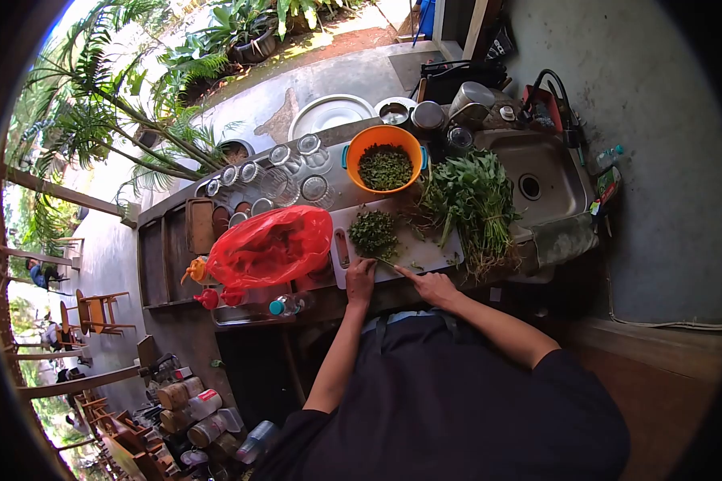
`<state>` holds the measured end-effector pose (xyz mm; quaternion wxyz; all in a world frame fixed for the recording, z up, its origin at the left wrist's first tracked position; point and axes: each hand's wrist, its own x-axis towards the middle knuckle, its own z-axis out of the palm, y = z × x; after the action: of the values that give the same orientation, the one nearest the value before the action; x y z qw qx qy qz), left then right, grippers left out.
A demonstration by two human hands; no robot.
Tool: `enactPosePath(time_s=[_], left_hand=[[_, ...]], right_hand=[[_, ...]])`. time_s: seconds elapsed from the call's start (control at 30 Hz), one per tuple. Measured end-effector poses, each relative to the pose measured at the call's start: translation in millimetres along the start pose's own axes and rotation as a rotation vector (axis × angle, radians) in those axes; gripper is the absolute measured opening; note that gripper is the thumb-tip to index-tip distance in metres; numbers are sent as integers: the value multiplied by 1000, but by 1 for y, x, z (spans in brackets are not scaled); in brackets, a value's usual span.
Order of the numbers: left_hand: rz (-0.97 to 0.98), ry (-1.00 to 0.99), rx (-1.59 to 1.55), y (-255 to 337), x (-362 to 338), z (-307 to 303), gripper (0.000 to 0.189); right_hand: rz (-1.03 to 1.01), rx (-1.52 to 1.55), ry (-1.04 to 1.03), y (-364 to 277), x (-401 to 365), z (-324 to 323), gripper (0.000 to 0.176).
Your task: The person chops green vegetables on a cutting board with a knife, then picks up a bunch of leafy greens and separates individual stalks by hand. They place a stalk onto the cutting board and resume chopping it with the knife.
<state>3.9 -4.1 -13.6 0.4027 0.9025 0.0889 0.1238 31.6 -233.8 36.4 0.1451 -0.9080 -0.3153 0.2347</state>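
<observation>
A white cutting board (437, 255) lies on the counter in front of me. On its left part sits a pile of chopped greens (373, 232). My right hand (431, 287) is closed round the handle of a knife (387, 262), whose blade points left toward the pile. At the near edge of the pile, my left hand (362, 275) rests on the board with its fingers bent close to the blade tip; what they hold, if anything, is hidden. Behind the board stands an orange basin (422, 144) with chopped greens inside. A large bunch of leafy greens with roots (481, 208) lies right of the board.
Left of the board are a red plastic bag (269, 244) and a bottle with a teal cap (289, 305). Several upturned glasses (314, 189) stand behind the bag. A metal sink (561, 210) is at the right, with a cloth (565, 240) over its front edge.
</observation>
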Motion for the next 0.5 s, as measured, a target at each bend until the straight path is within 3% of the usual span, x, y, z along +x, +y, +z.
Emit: enactPosePath(time_s=[0.5], left_hand=[[88, -49, 53, 9, 3, -6, 15]], right_hand=[[24, -40, -71, -24, -10, -48, 69]])
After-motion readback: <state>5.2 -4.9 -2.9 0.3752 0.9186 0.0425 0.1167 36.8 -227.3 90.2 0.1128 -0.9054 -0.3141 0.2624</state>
